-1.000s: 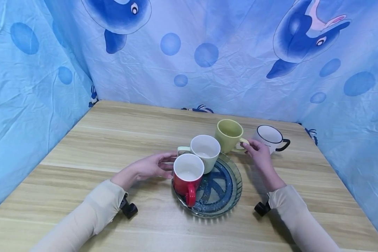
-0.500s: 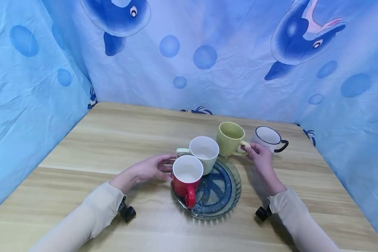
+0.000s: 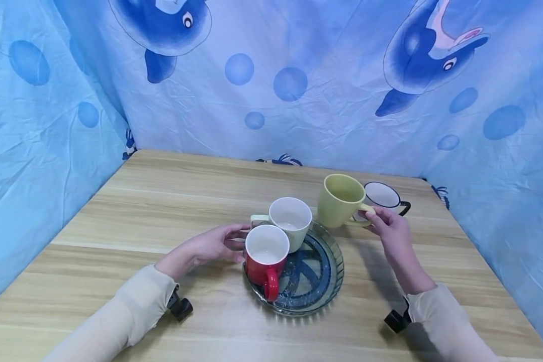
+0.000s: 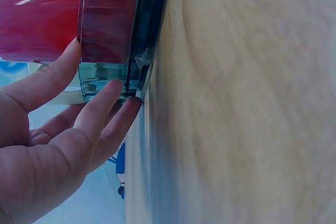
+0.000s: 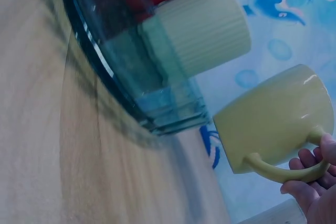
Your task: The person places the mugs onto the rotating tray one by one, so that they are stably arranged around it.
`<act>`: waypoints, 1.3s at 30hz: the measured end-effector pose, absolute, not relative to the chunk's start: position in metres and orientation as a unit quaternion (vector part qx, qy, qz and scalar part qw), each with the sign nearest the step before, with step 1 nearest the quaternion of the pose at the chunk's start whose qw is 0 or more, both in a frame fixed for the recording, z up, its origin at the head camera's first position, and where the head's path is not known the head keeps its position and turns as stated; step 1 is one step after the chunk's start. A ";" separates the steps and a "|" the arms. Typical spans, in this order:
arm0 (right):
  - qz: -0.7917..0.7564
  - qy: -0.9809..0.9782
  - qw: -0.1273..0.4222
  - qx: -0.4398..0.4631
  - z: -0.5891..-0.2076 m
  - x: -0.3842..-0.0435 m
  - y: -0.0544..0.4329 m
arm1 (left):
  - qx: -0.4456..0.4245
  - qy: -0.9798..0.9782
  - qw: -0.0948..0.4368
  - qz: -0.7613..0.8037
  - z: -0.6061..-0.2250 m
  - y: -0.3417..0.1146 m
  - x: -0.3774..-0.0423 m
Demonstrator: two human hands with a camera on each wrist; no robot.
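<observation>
My right hand (image 3: 391,231) pinches the handle of a yellow-green mug (image 5: 278,119), held clear of the table just beyond the glass dish. My left hand (image 3: 214,245) is at the near left side of the round ribbed glass dish (image 3: 337,281). In the left wrist view its thumb tip is at the dish's rim and its fingertips touch the clear wall. Inside the dish stand a red mug (image 3: 262,271), handle toward me, and a pale green mug (image 5: 210,30) with a white inside, handle to the left. The two mugs stand side by side.
A white enamel mug with a dark rim (image 3: 382,195) stands at the back right, partly hidden behind the yellow-green mug and my right hand. Blue printed cloth (image 3: 271,75) closes off the back and both sides of the wooden table (image 3: 163,191).
The right hand has lifted the yellow-green mug and moved it to the right, away from the dish. The left hand and the two mugs in the dish stay in place.
</observation>
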State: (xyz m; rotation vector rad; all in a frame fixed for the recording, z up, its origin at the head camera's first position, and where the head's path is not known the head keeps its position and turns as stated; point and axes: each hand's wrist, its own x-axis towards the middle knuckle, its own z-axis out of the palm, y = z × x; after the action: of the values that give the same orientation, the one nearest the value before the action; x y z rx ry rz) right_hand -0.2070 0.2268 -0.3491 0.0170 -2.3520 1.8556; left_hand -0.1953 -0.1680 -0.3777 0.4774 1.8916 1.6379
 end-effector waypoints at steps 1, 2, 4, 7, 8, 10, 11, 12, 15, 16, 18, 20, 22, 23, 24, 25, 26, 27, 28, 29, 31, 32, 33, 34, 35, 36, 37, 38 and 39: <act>0.625 -0.777 0.073 0.009 -0.347 -0.204 0.228 | 0.177 0.711 0.293 0.614 -0.377 -0.168 -0.195; 0.631 -0.772 0.073 0.012 -0.346 -0.201 0.229 | 0.175 0.712 0.293 0.614 -0.377 -0.168 -0.195; 0.640 -0.764 0.073 0.020 -0.343 -0.194 0.230 | 0.171 0.715 0.292 0.612 -0.377 -0.167 -0.195; 0.661 -0.746 0.072 0.029 -0.339 -0.186 0.231 | 0.171 0.718 0.290 0.610 -0.378 -0.167 -0.195; 0.664 -0.743 0.072 0.031 -0.338 -0.183 0.231 | 0.173 0.718 0.289 0.609 -0.378 -0.168 -0.195; 0.670 -0.739 0.070 0.035 -0.336 -0.179 0.231 | 0.178 0.718 0.288 0.608 -0.379 -0.168 -0.195; 0.673 -0.735 0.069 0.034 -0.336 -0.177 0.231 | 0.179 0.717 0.287 0.609 -0.379 -0.169 -0.195; 0.675 -0.734 0.069 0.036 -0.335 -0.175 0.230 | 0.180 0.716 0.287 0.610 -0.379 -0.169 -0.194; 0.677 -0.732 0.065 0.044 -0.335 -0.169 0.229 | 0.179 0.713 0.289 0.613 -0.380 -0.169 -0.194; 0.676 -0.733 0.064 0.046 -0.335 -0.166 0.229 | 0.182 0.714 0.288 0.612 -0.380 -0.169 -0.194; 0.675 -0.734 0.060 0.050 -0.335 -0.162 0.229 | 0.185 0.714 0.288 0.611 -0.380 -0.168 -0.195; 0.674 -0.734 0.057 0.056 -0.336 -0.159 0.228 | 0.186 0.713 0.289 0.611 -0.380 -0.168 -0.195; 0.676 -0.732 0.056 0.062 -0.338 -0.156 0.227 | 0.189 0.714 0.288 0.610 -0.379 -0.169 -0.195; 0.679 -0.729 0.055 0.066 -0.339 -0.155 0.227 | 0.187 0.713 0.289 0.611 -0.379 -0.169 -0.195; 0.681 -0.727 0.055 0.071 -0.340 -0.154 0.227 | 0.183 0.711 0.291 0.614 -0.379 -0.169 -0.195; 0.683 -0.725 0.054 0.074 -0.341 -0.154 0.226 | 0.184 0.710 0.291 0.614 -0.379 -0.169 -0.195; 0.684 -0.723 0.052 0.077 -0.342 -0.153 0.226 | 0.185 0.710 0.291 0.615 -0.379 -0.169 -0.195; 0.687 -0.721 0.050 0.080 -0.343 -0.153 0.226 | 0.189 0.711 0.289 0.612 -0.379 -0.169 -0.195; 0.688 -0.719 0.048 0.080 -0.344 -0.153 0.225 | 0.188 0.710 0.290 0.613 -0.379 -0.169 -0.195; 0.687 -0.720 0.045 0.081 -0.344 -0.152 0.225 | 0.187 0.709 0.291 0.615 -0.379 -0.169 -0.195; 0.685 -0.724 0.042 0.077 -0.346 -0.152 0.225 | 0.185 0.708 0.292 0.616 -0.379 -0.169 -0.195; 0.685 -0.724 0.039 0.075 -0.347 -0.151 0.225 | 0.184 0.707 0.293 0.617 -0.379 -0.169 -0.195; 0.685 -0.724 0.037 0.074 -0.348 -0.151 0.225 | 0.185 0.707 0.293 0.617 -0.379 -0.169 -0.195; 0.684 -0.725 0.037 0.074 -0.349 -0.150 0.225 | 0.181 0.705 0.295 0.619 -0.379 -0.169 -0.195; 0.682 -0.726 0.038 0.074 -0.349 -0.150 0.224 | 0.181 0.705 0.295 0.619 -0.378 -0.169 -0.195; 0.682 -0.727 0.038 0.074 -0.350 -0.150 0.224 | 0.181 0.705 0.295 0.619 -0.378 -0.169 -0.195; 0.682 -0.727 0.039 0.077 -0.351 -0.149 0.224 | 0.181 0.706 0.295 0.618 -0.379 -0.169 -0.195; 0.681 -0.727 0.040 0.079 -0.352 -0.149 0.224 | 0.181 0.706 0.294 0.618 -0.379 -0.169 -0.195; 0.680 -0.728 0.041 0.081 -0.352 -0.148 0.224 | 0.181 0.707 0.294 0.618 -0.379 -0.170 -0.195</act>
State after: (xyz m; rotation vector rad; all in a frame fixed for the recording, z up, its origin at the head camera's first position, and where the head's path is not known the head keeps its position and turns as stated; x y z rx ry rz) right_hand -0.1484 0.2240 -0.3523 0.2483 -2.2289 2.0810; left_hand -0.1946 -0.1695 -0.3789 0.4818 1.8811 1.6441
